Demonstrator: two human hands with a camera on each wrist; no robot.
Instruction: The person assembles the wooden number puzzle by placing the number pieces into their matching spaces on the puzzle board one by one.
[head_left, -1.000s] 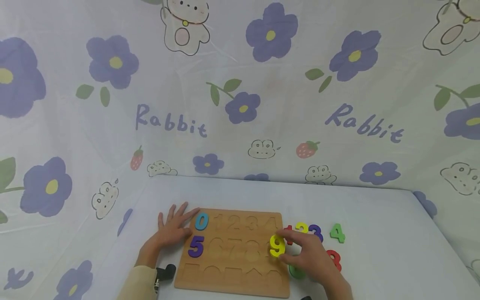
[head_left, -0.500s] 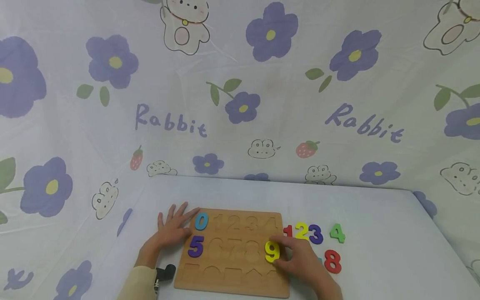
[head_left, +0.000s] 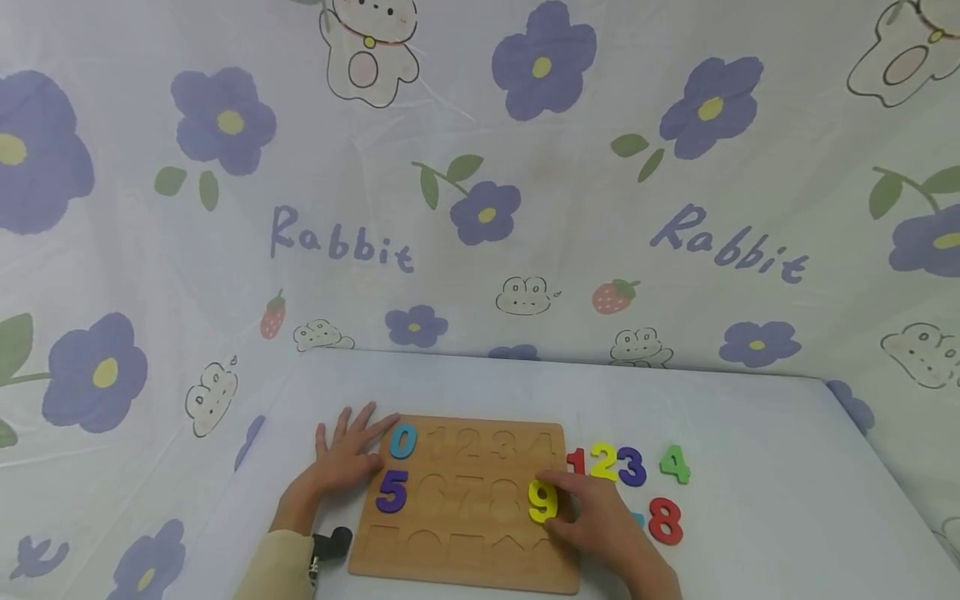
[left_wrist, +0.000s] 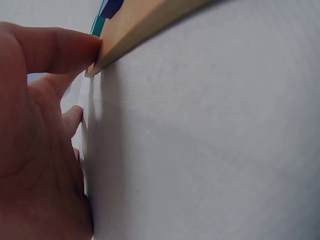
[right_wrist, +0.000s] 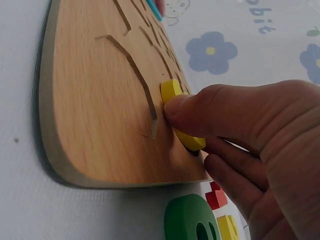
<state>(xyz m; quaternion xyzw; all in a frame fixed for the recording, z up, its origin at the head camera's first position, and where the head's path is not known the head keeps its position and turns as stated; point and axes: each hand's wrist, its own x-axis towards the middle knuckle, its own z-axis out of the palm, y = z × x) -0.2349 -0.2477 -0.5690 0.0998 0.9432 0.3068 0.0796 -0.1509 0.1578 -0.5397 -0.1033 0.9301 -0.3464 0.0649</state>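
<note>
A flowered curtain [head_left: 480,150] backs a white table [head_left: 787,467] bearing a wooden board [head_left: 465,533]. The left hand [head_left: 341,462], fingers spread, touches the board's left edge; the right hand [head_left: 600,512] pinches the yellow 9 [head_left: 543,505] on the board's right side, middle row. Whether it sits flush, I cannot tell. Red 8 [head_left: 665,521] lies right.

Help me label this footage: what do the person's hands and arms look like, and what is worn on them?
The left hand and right hand are ungloved, with no rings visible. A plain beige sleeve covers part of the left arm; beside its cuff juts a black piece with a silvery part. No sleeve shows on the visible right arm.
</note>
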